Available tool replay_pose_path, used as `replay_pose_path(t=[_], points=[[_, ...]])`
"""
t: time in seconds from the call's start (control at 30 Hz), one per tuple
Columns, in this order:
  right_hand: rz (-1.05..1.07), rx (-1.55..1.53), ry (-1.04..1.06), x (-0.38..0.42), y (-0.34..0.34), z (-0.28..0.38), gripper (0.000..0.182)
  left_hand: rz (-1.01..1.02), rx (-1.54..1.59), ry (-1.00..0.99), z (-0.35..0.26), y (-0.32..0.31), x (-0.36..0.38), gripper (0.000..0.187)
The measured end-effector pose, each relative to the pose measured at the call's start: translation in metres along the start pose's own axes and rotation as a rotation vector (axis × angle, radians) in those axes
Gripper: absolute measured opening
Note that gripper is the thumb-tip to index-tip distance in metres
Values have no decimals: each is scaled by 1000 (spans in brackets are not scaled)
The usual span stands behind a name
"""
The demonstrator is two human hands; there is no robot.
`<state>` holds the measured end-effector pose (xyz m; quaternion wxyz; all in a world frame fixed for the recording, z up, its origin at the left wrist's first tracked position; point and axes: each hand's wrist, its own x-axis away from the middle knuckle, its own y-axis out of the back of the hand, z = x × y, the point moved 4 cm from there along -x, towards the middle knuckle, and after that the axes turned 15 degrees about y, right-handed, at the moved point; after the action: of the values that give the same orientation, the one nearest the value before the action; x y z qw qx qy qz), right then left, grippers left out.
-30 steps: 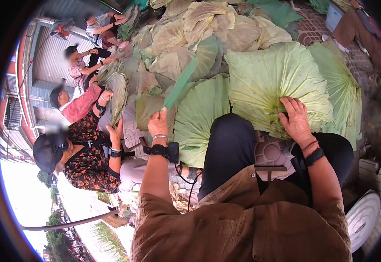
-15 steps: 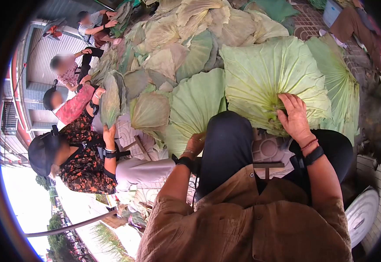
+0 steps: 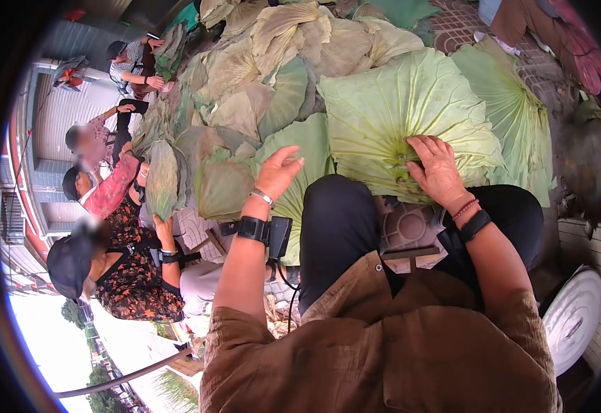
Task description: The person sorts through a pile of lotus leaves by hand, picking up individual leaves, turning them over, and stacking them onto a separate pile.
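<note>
My left hand (image 3: 278, 172) is raised above a green lotus leaf (image 3: 305, 148), its fingers apart and holding nothing. A larger pale green lotus leaf (image 3: 397, 103) lies spread in front of my knees, its veins running out from a yellowish centre near me. My right hand (image 3: 440, 168) rests on this leaf beside the centre, thumb and fingers apart, fingertips touching the surface. Another green leaf (image 3: 514, 113) lies partly under it on the right. A wristband with a dark box (image 3: 254, 229) is on my left wrist.
A large heap of dried, folded leaves (image 3: 300, 41) covers the ground ahead. At left, a person in a floral top (image 3: 135, 275) holds a folded leaf (image 3: 161, 179), with several other people beyond. A person's legs (image 3: 531, 27) show at upper right. A round pale object (image 3: 572, 320) stands at lower right.
My left hand has lifted from the leaf beside my left knee and moved up and left, opening. My right hand stays on the pale leaf. The whole view has shifted slightly.
</note>
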<state>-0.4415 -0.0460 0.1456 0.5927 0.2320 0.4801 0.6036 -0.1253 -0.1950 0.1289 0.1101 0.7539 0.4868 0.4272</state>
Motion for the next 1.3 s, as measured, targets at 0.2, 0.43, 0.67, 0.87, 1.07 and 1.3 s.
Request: replay_pose_path(t=[0.2,0.43,0.67,0.87,1.07,1.3], points=[[-11,-26,-26,3,-7,-10,48,193,-185,-379,-109,-101,27,47],[-60,-65,-59,2,-4,-15,48,69,-293,-461,-133,-150,25,51],[-256,-50,56,-9,26,5,37,47,-216,-445,-145,-139,25,40],[-131,-111,99,-4,20,9,37,-47,35,-445,-143,-114,6,28],[-54,9,-62,1,-3,-9,47,100,730,-113,-146,-85,-11,27],[56,-41,-170,1,-9,-15,52,-213,904,-274,-132,16,-38,24]])
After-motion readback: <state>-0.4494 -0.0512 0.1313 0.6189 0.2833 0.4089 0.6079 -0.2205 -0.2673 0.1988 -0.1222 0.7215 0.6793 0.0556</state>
